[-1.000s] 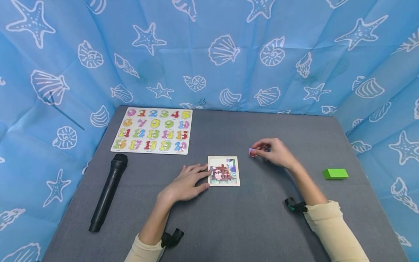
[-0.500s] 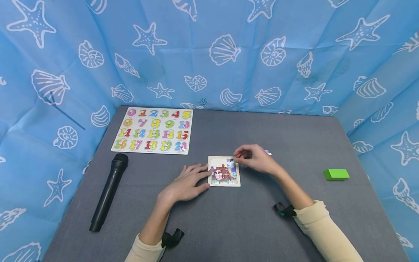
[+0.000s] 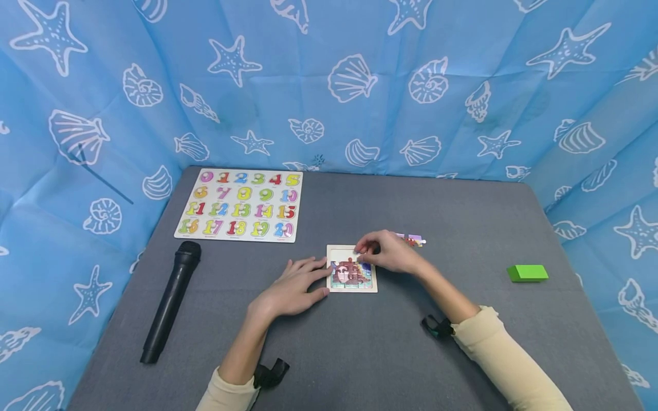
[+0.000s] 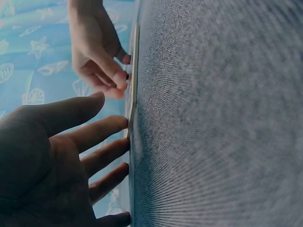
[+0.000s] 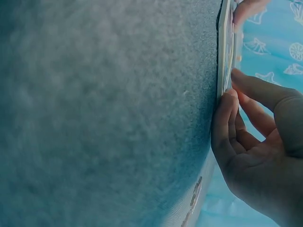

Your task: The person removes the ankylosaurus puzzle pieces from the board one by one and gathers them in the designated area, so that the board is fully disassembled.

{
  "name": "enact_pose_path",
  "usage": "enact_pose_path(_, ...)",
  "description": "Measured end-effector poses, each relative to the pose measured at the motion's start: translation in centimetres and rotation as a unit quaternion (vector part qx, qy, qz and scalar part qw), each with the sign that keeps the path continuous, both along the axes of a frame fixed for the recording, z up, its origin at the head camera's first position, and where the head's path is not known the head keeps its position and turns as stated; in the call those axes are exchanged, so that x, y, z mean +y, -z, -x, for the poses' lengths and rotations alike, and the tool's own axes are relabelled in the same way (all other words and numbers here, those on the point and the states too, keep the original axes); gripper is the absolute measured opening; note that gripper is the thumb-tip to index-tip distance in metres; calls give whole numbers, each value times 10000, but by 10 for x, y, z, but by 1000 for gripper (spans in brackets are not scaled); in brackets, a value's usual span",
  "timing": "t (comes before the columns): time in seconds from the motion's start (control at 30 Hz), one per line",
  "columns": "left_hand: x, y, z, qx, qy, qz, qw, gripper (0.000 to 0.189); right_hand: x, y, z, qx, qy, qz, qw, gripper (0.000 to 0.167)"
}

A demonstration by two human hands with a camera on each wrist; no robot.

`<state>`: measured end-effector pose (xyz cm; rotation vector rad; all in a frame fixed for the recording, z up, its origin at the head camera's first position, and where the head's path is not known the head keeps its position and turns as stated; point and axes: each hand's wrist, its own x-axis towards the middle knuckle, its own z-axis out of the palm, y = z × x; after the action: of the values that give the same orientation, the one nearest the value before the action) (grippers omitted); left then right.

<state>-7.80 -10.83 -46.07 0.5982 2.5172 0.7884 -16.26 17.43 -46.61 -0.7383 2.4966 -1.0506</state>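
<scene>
A small square jigsaw puzzle point(image 3: 352, 290) in a pale wooden tray lies mid-table, with its pale upper part bare and a brown picture below. My left hand point(image 3: 285, 294) lies flat beside it, fingers spread and fingertips at the tray's left edge. Over the upper right of the tray, my right hand point(image 3: 390, 252) pinches a small puzzle piece point(image 3: 356, 252) between thumb and fingers, which mostly hide it. The left wrist view shows the thumb point(image 4: 119, 78) of that hand close over the tray. Loose purple and red puzzle pieces point(image 3: 413, 239) lie behind the right hand.
A number puzzle board point(image 3: 239, 205) sits at the back left of the grey table point(image 3: 329, 354). Nearer the left edge is a black microphone point(image 3: 169, 302). A green block point(image 3: 528, 273) stands at the right. A blue shell-patterned curtain point(image 3: 319, 85) rises behind.
My right hand has moved left from the loose pieces to the tray's upper right, carrying a small puzzle piece. The left hand has stayed at the tray's left edge.
</scene>
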Motion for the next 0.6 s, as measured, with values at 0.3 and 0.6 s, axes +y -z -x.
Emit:
enact_pose_path(0.3,0,0,0,-18,6,-38,10000,54,-2,-2,0,170,-246,-268,9992,5)
enact_pose_path(0.6,0,0,1,17,20,-13,10000,54,-3,-2,-1,177,-231,-351,9990,5)
